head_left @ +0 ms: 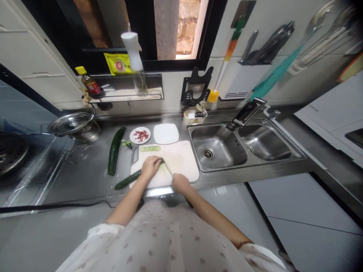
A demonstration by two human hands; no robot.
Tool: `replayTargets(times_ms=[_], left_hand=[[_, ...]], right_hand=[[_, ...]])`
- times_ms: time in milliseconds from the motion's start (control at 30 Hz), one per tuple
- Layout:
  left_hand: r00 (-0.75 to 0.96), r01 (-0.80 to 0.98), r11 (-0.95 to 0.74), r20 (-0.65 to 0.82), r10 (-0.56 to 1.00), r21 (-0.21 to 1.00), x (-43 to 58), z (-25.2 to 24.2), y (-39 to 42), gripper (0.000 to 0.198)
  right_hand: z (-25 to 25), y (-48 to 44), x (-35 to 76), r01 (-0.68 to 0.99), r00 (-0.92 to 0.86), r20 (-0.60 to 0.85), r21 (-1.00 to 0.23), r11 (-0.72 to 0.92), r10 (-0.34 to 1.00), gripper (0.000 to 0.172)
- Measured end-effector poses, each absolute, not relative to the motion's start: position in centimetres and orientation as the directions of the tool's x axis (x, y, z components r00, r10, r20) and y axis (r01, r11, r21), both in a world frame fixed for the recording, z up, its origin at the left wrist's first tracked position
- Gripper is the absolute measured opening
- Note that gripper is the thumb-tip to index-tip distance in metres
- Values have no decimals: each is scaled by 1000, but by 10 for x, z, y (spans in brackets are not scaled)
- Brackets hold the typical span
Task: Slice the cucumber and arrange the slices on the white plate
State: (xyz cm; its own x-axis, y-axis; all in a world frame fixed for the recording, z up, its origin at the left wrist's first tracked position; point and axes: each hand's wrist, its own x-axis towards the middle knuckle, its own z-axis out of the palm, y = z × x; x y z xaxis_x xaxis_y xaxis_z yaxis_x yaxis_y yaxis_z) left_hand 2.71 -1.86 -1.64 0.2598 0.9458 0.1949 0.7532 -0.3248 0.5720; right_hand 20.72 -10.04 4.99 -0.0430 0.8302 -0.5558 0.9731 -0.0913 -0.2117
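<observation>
My left hand [151,167] is closed on a dark green cucumber [128,180] that lies slanted across the white cutting board [184,166]. The cucumber's middle is hidden under my left wrist, and its lower end sticks out past the board's left edge. In my right hand [180,183] is the handle of a knife [168,168]; its blade points up-left, its tip beside the cucumber's far end near my left fingertips. A row of several overlapping cucumber slices [150,149] lies along the board's top left.
A second cucumber [115,151], small cucumber pieces [126,143], a plate of chopped red bits [146,141] and a white square plate [166,133] surround the board. Right is a double sink [218,160] with faucet [245,113]; left, a lidded steel pot [90,130]. A spray bottle [133,53] stands on the shelf.
</observation>
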Motion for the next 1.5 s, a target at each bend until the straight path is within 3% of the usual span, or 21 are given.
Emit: replayTargets(times_ms=[833, 1033, 1367, 1500], left_hand=[[244, 777, -266, 116, 963, 571, 22, -11, -17, 27], [211, 792, -235, 108, 972, 564, 18, -6, -23, 29], [81, 735, -183, 184, 980, 653, 18, 5, -20, 31], [134, 676, -246, 212, 968, 695, 24, 20, -16, 31]], right_hand=[[53, -124, 236, 976, -87, -540, -214, -36, 837, 26], [74, -117, 246, 992, -2, -522, -108, -64, 853, 29], [83, -103, 255, 997, 49, -336, -46, -69, 941, 29], [84, -104, 258, 997, 35, -259, -53, -50, 965, 37]])
